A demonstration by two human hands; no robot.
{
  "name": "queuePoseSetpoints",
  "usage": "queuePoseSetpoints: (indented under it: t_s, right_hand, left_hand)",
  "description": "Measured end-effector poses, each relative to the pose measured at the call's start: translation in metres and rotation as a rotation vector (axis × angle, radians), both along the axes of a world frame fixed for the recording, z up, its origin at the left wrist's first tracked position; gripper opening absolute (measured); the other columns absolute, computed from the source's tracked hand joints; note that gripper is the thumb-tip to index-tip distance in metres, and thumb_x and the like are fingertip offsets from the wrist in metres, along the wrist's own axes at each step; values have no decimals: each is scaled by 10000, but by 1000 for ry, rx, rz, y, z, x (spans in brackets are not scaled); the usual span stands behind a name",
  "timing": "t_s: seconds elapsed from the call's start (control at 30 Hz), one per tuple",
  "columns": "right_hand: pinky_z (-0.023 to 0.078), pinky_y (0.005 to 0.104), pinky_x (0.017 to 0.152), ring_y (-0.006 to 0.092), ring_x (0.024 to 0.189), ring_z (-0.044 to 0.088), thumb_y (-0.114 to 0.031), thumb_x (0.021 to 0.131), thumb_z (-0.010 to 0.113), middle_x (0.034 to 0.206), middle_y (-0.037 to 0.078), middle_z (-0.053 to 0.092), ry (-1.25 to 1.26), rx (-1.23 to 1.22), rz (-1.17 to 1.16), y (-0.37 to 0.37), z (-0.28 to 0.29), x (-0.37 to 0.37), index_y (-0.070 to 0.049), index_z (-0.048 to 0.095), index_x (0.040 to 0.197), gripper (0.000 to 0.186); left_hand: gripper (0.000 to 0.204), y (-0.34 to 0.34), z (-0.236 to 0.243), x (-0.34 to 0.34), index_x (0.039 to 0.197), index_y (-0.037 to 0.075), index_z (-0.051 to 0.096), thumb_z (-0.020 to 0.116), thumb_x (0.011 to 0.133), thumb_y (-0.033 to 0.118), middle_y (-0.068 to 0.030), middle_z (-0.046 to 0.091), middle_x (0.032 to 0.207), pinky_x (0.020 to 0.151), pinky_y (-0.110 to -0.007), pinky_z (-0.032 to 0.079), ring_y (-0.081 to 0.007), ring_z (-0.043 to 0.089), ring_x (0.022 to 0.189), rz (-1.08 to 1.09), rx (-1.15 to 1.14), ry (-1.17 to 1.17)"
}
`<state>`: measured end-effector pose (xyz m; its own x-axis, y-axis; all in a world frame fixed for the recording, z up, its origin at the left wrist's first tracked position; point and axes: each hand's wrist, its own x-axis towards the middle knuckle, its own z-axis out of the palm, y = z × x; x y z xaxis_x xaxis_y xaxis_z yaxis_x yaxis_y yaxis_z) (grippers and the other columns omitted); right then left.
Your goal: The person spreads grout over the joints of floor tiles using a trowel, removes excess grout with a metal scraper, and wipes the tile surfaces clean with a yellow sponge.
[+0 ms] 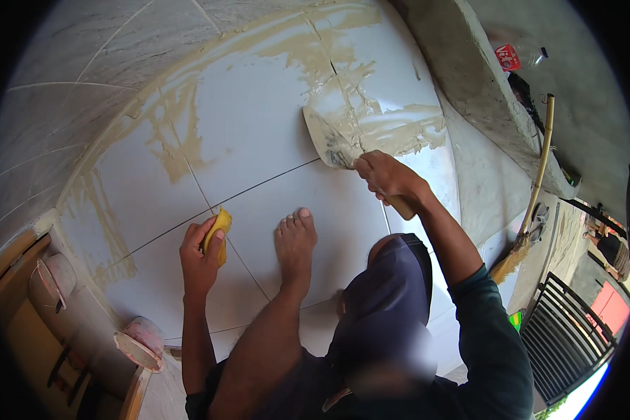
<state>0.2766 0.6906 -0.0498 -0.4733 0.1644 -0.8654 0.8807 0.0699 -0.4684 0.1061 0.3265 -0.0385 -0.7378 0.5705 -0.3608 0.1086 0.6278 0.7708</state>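
Note:
My right hand (390, 175) is wrapped round the handle of a wide-bladed putty knife (320, 133). Its blade carries beige paste and lies at the smeared patch on the white floor tiles (248, 105). Beige grout (287, 45) is spread along the far tile joints and the wall's foot, in streaks and thicker lumps. Nearer and to the left, my left hand (198, 246) grips a yellow sponge (222, 225) just above the tiles, beside my bare foot (296, 238). Dark, bare joints run between the nearer tiles.
A grey tiled wall (70, 112) curves along the left. Two stained bowls (141, 343) stand at lower left by wooden furniture. On the right are a concrete ledge (490, 84), a plastic bottle (521, 56), a broom (541, 161) and a black slatted chair (563, 343). Another person (612, 252) is at far right.

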Motion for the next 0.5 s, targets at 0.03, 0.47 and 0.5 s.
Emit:
queuePoseSetpoints:
  t_s: [0.03, 0.47, 0.5]
  right_hand:
    - [472, 334, 427, 181, 516, 544, -202, 932, 480, 667, 53, 507, 77, 73, -104, 2, 2, 9, -7, 546, 904, 208]
    - [457, 342, 444, 177, 543, 536, -288, 974, 454, 700, 59, 509, 131, 277, -267, 49, -40, -75, -28, 517, 872, 287]
    - [455, 340, 443, 176, 542, 536, -288, 975, 460, 696, 60, 507, 152, 277, -262, 53, -65, -67, -33, 518, 863, 285]
  left_hand:
    - [298, 0, 0, 2, 1174, -52, 663, 647, 945, 139, -75, 568, 901, 777, -283, 467, -150, 565, 826, 27, 21, -8]
    - [302, -14, 7, 9, 1183, -43, 663, 638, 947, 145, -83, 586, 930, 797, -294, 475, -167, 586, 850, 66, -31, -23]
    - [302, -7, 7, 12, 1184, -39, 665, 638, 946, 144, -85, 587, 933, 799, -296, 477, -169, 588, 853, 69, -33, -44]
